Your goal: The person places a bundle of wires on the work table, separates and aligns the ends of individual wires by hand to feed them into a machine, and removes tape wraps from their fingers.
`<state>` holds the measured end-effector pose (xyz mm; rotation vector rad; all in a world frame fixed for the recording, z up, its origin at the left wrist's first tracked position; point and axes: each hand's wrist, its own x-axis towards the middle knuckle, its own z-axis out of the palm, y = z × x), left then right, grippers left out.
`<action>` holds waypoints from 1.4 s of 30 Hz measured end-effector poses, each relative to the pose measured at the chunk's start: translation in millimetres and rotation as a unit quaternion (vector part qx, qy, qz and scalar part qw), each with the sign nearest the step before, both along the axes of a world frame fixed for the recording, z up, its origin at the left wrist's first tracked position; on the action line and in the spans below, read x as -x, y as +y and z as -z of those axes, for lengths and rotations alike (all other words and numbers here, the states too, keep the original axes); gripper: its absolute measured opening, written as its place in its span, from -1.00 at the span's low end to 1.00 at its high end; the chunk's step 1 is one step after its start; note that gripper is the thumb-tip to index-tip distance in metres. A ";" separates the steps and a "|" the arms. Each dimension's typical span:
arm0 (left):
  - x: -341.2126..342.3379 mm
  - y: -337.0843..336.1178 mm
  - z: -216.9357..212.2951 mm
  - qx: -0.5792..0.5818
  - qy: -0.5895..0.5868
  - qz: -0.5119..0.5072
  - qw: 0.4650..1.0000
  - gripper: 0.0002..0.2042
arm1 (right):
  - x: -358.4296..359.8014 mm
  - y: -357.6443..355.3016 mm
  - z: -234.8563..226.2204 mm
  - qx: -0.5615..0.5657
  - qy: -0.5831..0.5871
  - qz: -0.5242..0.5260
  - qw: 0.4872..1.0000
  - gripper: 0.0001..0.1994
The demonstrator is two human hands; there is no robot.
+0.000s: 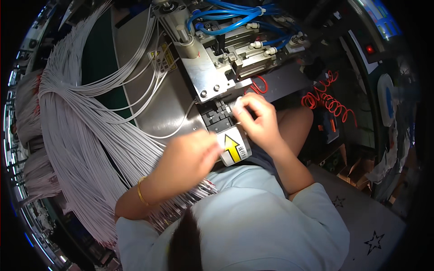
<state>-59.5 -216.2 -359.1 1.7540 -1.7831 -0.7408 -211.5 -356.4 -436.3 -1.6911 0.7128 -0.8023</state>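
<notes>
While right hand (258,118) curls beside metal machine (205,74), left hand (187,157) blurred, both grips unclear

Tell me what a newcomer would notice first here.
Most striking is probably the huge sheaf of pale grey wires sweeping down the left side. Next would come the metal machine at upper centre, with bright blue tubes looping over its top. Below it, a bold yellow arrow stands out just right of the blurred left hand.
</notes>
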 end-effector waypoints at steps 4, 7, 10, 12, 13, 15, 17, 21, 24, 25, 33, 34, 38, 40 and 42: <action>-8.6 -14.7 16.7 -0.045 0.228 -0.181 0.956 -0.89 | -5.0 5.4 -15.5 0.214 -0.019 -0.097 0.972 -0.89; -7.0 -16.5 16.1 -0.059 0.212 -0.163 0.962 -0.88 | -3.6 8.5 -14.7 0.161 -0.029 -0.107 0.981 -0.87; -4.2 -19.8 15.1 -0.068 0.226 -0.156 0.959 -0.87 | -1.0 12.0 -10.7 -0.020 -0.073 -0.097 0.992 -0.87; -2.1 -21.7 14.7 -0.070 0.271 -0.161 0.946 -0.87 | -2.6 11.1 -12.9 0.006 -0.079 -0.096 0.992 -0.88; -3.1 -22.0 14.9 -0.070 0.271 -0.161 0.947 -0.87 | -3.4 10.5 -14.7 0.032 -0.084 -0.095 0.991 -0.90; -7.1 -21.8 16.6 -0.102 0.281 -0.145 0.943 -0.89 | -3.6 9.7 -17.0 0.057 -0.089 -0.093 0.990 -0.91; -8.0 -21.3 19.7 -0.117 0.286 -0.138 0.941 -0.90 | -3.5 8.7 -18.8 0.070 -0.081 -0.095 0.990 -0.92; -7.2 -20.1 27.5 -0.102 0.380 -0.157 0.906 -0.91 | -0.1 6.8 -27.0 -0.042 -0.078 -0.126 0.988 -0.92; -8.3 -20.8 25.3 -0.113 0.449 -0.137 0.876 -0.91 | 0.8 7.0 -26.0 -0.077 -0.070 -0.140 0.985 -0.92; -7.6 -20.6 22.6 -0.113 0.449 -0.137 0.876 -0.91 | 0.7 7.2 -24.4 -0.052 -0.062 -0.142 0.987 -0.92; -8.7 -19.4 22.7 -0.102 0.230 -0.138 0.958 -0.92 | 1.5 2.1 -15.0 0.195 0.026 -0.135 0.971 -0.92; -9.3 -18.5 20.2 -0.102 0.243 -0.145 0.954 -0.92 | 2.3 1.3 -13.0 0.178 0.017 -0.138 0.974 -0.92; -7.7 -19.5 16.6 -0.088 0.268 -0.160 0.946 -0.93 | -2.8 2.5 -15.4 0.159 -0.008 -0.118 0.980 -0.91; -5.5 -19.5 20.8 -0.059 0.265 -0.162 0.949 -0.91 | -7.5 6.3 -18.3 0.165 -0.007 -0.119 0.979 -0.91; -4.8 -19.2 21.9 -0.055 0.255 -0.158 0.952 -0.92 | -10.0 10.6 -20.5 0.178 -0.004 -0.118 0.977 -0.90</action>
